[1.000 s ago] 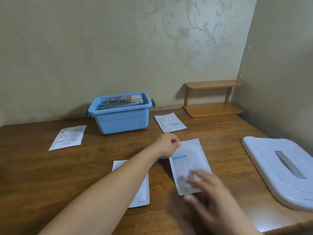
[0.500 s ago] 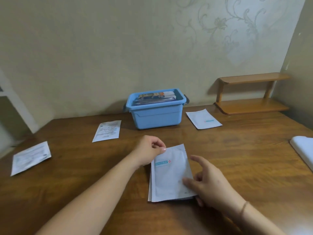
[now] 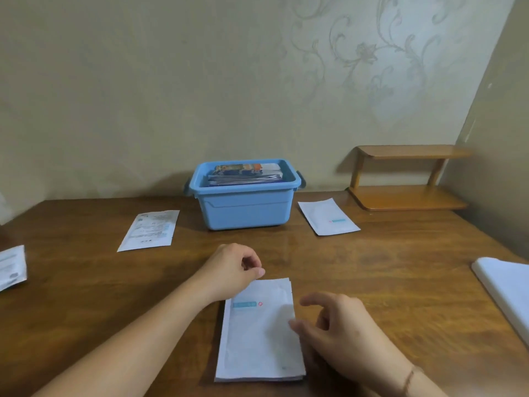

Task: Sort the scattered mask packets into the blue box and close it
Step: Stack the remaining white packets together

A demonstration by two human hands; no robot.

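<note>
right hand has let go, loosely curled; left hand pinches packet stack.

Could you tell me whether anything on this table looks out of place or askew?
Yes. Three packets lie loose and askew: one left of the blue box, one to its right, one at the far left edge. The box is open, its white lid at the table's right edge. Nothing looks damaged.

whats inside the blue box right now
The blue box is open and already holds a stack of flat packets, the top one printed in colour. How many there are, and anything beneath them, is hidden by the stack and the box wall.
</note>
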